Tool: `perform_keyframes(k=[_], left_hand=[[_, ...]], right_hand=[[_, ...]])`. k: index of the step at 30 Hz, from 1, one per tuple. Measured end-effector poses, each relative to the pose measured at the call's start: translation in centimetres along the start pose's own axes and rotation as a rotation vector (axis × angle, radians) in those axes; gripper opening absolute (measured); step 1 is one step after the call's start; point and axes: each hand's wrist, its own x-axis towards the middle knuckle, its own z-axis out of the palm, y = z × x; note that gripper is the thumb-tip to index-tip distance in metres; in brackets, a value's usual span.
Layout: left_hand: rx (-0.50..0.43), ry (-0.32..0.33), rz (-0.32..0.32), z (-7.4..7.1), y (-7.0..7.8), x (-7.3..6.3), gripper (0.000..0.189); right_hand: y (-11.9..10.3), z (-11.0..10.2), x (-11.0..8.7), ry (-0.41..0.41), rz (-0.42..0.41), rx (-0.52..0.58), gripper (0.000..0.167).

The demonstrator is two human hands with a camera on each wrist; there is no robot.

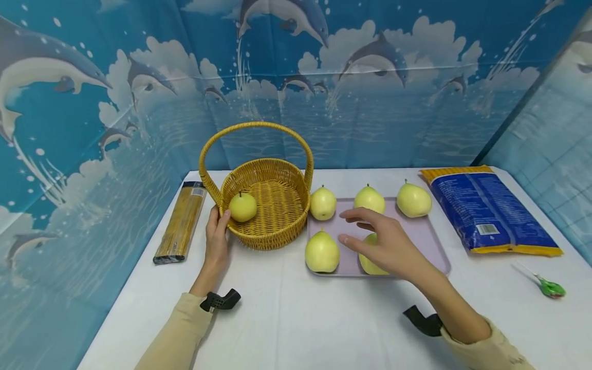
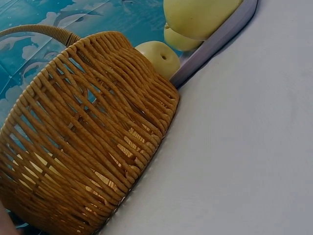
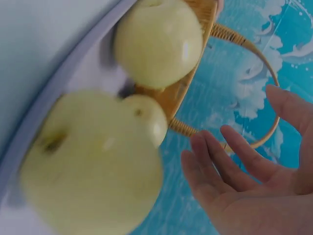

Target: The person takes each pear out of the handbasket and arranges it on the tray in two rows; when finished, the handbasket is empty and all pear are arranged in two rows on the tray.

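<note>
My left hand (image 1: pixel 216 241) holds the left side of a yellow wicker basket (image 1: pixel 273 239), thumb at the rim; its other fingers are partly hidden. One yellow-green pear (image 1: pixel 242 207) lies inside the basket, close to that thumb. Over a pale purple tray (image 1: pixel 418 236) hovers my right hand (image 1: pixel 388 244), fingers spread apart and nothing between them. It partly covers a pear (image 1: pixel 369 259) at the tray's front. Another front pear (image 1: pixel 322 252) sits to the left. Along the back are a left pear (image 1: pixel 323 203), a middle pear (image 1: pixel 369 199) and a right pear (image 1: pixel 413 200).
Left of the basket lies a long packet (image 1: pixel 181 222) of brown, stick-like contents. A blue and yellow bag (image 1: pixel 490 210) lies right of the tray, with a green-wrapped lollipop (image 1: pixel 550 288) in front of it. A dolphin-printed curtain (image 1: pixel 370 118) hangs behind the white table (image 1: pixel 305 324).
</note>
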Motion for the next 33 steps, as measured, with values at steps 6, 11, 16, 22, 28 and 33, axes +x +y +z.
perform_keyframes(k=[6,11,16,22,28,33], left_hand=[[-0.029,-0.001,0.006,0.0,0.1,0.0,0.054],[-0.022,0.004,0.004,0.2,0.2,0.2,0.055],[-0.01,0.01,-0.011,0.2,0.4,0.2,0.055],[-0.035,-0.013,-0.021,0.5,0.2,0.2,0.056],[-0.036,-0.009,-0.003,0.3,0.0,0.2,0.055],[-0.021,0.002,-0.005,-0.2,0.2,0.2,0.055]], right_hand=[[-2.7,2.9,3.6,-0.056,-0.076,0.074,0.053],[-4.7,5.0,6.7,-0.09,-0.139,0.074,0.053],[-6.1,7.1,9.7,-0.112,-0.111,0.124,0.056],[-6.8,10.6,11.8,-0.081,-0.023,0.191,0.059],[-7.2,13.2,14.0,-0.056,-0.003,0.149,0.068],[-7.0,14.9,16.2,-0.063,0.042,0.192,0.07]])
